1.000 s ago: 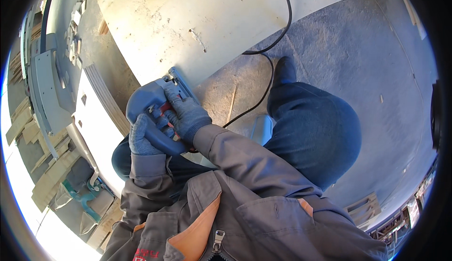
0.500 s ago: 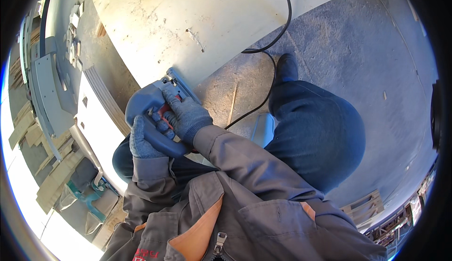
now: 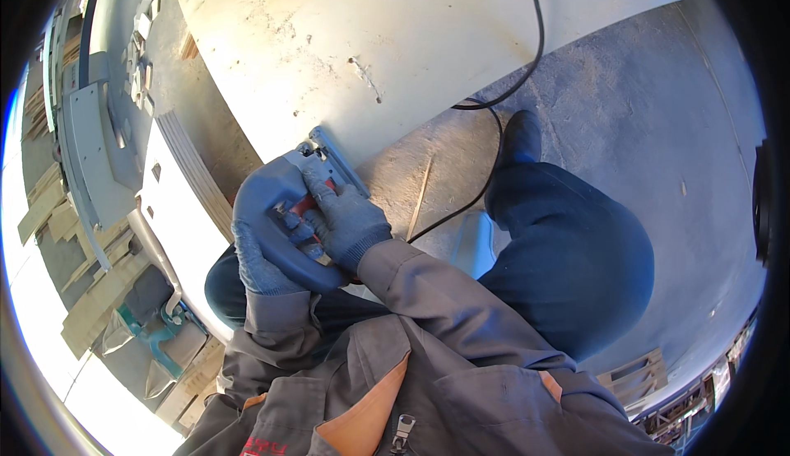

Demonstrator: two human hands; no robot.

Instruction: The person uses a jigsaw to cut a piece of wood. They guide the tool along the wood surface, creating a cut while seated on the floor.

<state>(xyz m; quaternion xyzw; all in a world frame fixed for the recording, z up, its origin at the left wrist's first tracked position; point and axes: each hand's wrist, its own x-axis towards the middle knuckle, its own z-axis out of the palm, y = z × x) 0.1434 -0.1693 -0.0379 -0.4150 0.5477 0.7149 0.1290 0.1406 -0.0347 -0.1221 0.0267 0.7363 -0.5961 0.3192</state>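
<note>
A dark blue-grey jigsaw (image 3: 265, 193) with a D-shaped handle is held over my lap, turned so its metal base plate (image 3: 344, 162) faces away to the upper right. My right hand (image 3: 352, 219), in a grey work glove, wraps the handle, its fingertips showing through the handle opening near red parts. Against the outer left side of the casing lies my gloved left hand (image 3: 262, 265), cupping the tool. The base plate appears at the near corner of a pale plywood sheet (image 3: 428, 36); whether they touch I cannot tell. The blade is hidden.
A black cable (image 3: 536, 20) loops across the sheet and down past my right leg. Between my legs are a thin wood strip (image 3: 422, 197) and a light-blue object (image 3: 471, 242). On the left stand stacked boards (image 3: 193, 172), with scraps (image 3: 141, 53) on the floor.
The whole view has shifted, with the jigsaw and sheet appearing farther right and lower. My left hand lies flatter along the casing's outer side. My right hand keeps its grip.
</note>
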